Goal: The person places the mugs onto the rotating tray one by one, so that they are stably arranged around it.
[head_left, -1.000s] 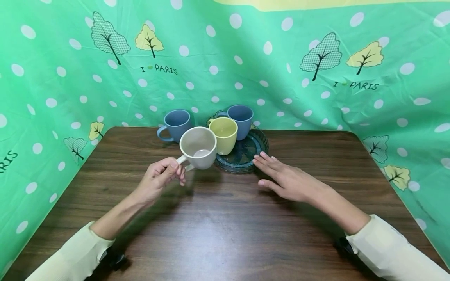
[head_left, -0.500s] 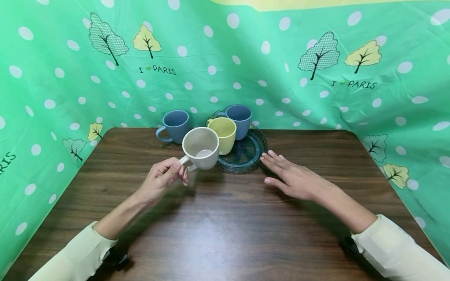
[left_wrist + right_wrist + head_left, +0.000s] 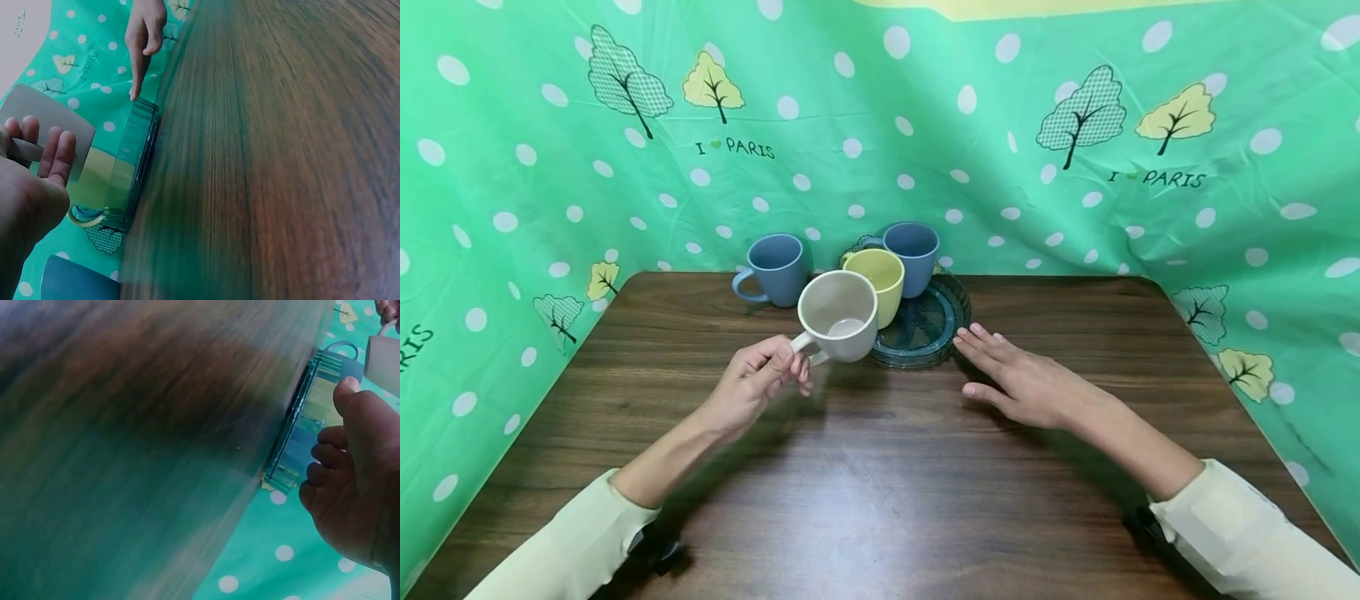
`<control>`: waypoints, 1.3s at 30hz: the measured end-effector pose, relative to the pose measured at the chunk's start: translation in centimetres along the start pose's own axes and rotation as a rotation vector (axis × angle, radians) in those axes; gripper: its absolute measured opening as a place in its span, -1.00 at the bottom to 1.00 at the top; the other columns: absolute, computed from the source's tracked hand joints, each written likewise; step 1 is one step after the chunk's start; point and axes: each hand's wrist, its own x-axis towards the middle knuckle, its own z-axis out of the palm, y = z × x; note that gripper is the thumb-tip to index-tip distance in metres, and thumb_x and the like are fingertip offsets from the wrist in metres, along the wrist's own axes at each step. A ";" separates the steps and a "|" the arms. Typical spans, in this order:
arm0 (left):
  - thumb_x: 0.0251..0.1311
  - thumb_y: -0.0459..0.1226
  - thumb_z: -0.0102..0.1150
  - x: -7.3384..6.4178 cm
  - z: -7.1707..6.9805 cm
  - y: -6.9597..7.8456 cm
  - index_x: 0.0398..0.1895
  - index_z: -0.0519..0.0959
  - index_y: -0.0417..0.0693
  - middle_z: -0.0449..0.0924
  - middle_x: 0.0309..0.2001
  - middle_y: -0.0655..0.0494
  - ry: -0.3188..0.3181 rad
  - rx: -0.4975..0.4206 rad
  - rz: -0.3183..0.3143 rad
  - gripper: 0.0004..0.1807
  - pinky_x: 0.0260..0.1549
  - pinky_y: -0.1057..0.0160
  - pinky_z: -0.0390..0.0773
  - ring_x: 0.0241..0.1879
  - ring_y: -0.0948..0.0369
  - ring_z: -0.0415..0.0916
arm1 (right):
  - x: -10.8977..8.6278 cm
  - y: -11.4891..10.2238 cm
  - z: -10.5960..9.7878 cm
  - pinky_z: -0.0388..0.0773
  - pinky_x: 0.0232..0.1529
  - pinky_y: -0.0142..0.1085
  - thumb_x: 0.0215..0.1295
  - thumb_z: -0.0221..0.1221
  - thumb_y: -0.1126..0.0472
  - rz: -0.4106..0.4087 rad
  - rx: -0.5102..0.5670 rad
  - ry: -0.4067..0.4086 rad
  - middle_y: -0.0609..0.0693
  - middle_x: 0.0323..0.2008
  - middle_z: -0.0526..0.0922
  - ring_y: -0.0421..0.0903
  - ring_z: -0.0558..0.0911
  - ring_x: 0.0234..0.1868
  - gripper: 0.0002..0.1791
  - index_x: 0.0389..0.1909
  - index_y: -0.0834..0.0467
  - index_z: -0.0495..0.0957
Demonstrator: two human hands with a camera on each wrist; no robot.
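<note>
My left hand [image 3: 760, 379] pinches the handle of a light grey mug [image 3: 842, 321], raised over the table and tilted so its inside faces the head camera. The mug overlaps the left edge of a round, dark teal glass tray [image 3: 928, 342]. On that tray stand a yellow mug [image 3: 886, 279], partly hidden by the grey one, and a blue mug [image 3: 919, 265] behind it. Straight fingers of my right hand [image 3: 1022, 383] reach the tray's right rim. The left wrist view shows the grey mug [image 3: 53, 119] higher than the clear tray wall [image 3: 140, 140].
Another blue mug [image 3: 778, 271] stands on the table left of the tray, its handle toward the left. The dark wooden table [image 3: 865, 483] backs onto a green dotted curtain [image 3: 850, 100] that also runs down both sides.
My left hand has carried the grey mug a little to the right, toward the tray. My right hand shifted slightly right early on, then stayed by the tray's rim.
</note>
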 end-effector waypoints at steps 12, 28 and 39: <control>0.82 -0.16 -0.06 0.4 0.6 -0.6 -0.26 0.44 -0.24 0.60 -0.23 0.22 -0.027 -0.008 0.008 -0.59 -0.06 0.31 0.77 -0.17 0.28 0.64 | -0.1 -0.6 0.0 0.38 0.68 0.32 0.80 0.09 -0.20 -0.036 -0.018 0.017 0.18 0.84 0.12 0.31 0.18 0.82 -0.17 0.84 0.10 0.15; 0.82 -0.12 -0.03 1.9 1.7 -0.8 -0.27 0.33 -0.44 0.61 -0.24 0.21 -0.029 0.027 -0.004 -0.48 -0.06 0.30 0.75 -0.16 0.26 0.63 | 0.0 -1.2 0.1 0.34 0.72 0.28 0.77 0.12 -0.23 -0.060 -0.020 0.010 0.14 0.84 0.15 0.25 0.18 0.83 -0.15 0.84 0.09 0.15; 0.84 -0.25 -0.10 3.0 2.3 -0.6 -0.25 0.33 -0.53 0.57 -0.26 0.18 -0.003 0.090 -0.030 -0.53 -0.08 0.32 0.74 -0.20 0.27 0.59 | 0.3 -1.8 0.4 0.43 0.64 0.33 0.77 0.09 -0.28 -0.067 -0.028 0.018 0.12 0.82 0.19 0.33 0.27 0.79 -0.16 0.83 0.03 0.19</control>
